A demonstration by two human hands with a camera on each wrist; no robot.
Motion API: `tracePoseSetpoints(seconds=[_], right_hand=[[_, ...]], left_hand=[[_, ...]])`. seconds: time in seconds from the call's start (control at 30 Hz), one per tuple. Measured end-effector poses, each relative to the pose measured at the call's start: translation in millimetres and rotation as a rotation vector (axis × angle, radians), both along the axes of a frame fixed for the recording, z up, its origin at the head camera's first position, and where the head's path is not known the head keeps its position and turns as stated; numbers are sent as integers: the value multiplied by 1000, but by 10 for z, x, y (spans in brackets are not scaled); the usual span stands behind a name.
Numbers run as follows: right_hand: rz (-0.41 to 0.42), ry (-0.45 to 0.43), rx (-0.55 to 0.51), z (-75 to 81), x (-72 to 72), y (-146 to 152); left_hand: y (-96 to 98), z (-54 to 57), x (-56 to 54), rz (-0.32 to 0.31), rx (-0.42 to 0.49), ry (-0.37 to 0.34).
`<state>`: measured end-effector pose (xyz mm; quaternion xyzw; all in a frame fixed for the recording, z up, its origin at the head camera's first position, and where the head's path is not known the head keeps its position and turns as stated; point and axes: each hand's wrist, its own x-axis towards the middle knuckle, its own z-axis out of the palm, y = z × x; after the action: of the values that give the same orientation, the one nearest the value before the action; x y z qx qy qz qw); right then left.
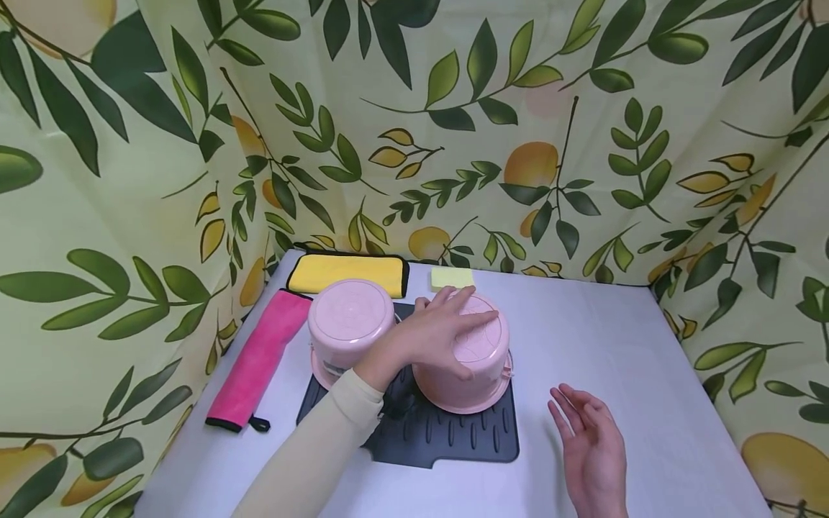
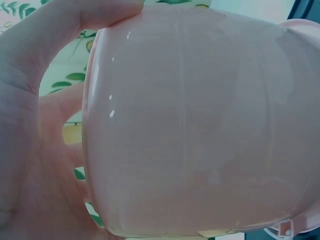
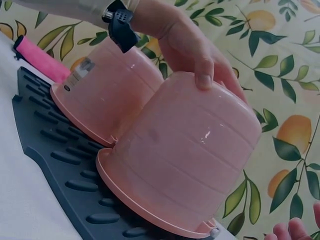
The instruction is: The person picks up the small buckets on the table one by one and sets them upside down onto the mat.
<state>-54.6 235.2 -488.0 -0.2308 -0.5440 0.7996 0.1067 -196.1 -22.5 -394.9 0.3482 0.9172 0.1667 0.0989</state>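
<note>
Two pink buckets stand upside down, side by side, on a dark ribbed mat (image 1: 447,439). My left hand (image 1: 440,332) spans the upturned base of the right-hand bucket (image 3: 185,150), its thumb on the near edge and its fingers spread across to the far side. In the left wrist view this bucket's smooth wall (image 2: 200,125) fills most of the picture. The other bucket (image 1: 352,320), with a label on its side, is left of that hand. My right hand (image 1: 589,450) hovers apart from the buckets at the right, palm turned up and fingers loosely extended, holding nothing.
A rolled pink cloth (image 1: 262,363) with black trim lies left of the mat. Behind the buckets are a folded yellow cloth (image 1: 350,272) and a pale yellow sponge (image 1: 452,278). Leaf-patterned fabric (image 1: 479,144) hangs around the white table (image 1: 583,331).
</note>
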Motion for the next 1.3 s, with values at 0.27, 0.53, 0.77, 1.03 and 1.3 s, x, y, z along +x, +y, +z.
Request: tracePoseSetpoints(seconds=[0.27, 0.53, 0.77, 1.03, 1.3], right_hand=[[-6, -3, 17, -17, 20, -14], [-8, 106, 50, 30, 13, 42], [-12, 140, 166, 55, -86, 83], [20, 137, 436, 79, -142, 204], [81, 271, 846, 66, -171, 328]], left_hand=[[24, 0, 6, -13, -24, -21], [104, -30, 4, -18, -31, -13], [114, -98, 30, -10, -63, 62], [-65, -82, 304, 36, -25, 228], [-309, -124, 537, 113, 54, 411]])
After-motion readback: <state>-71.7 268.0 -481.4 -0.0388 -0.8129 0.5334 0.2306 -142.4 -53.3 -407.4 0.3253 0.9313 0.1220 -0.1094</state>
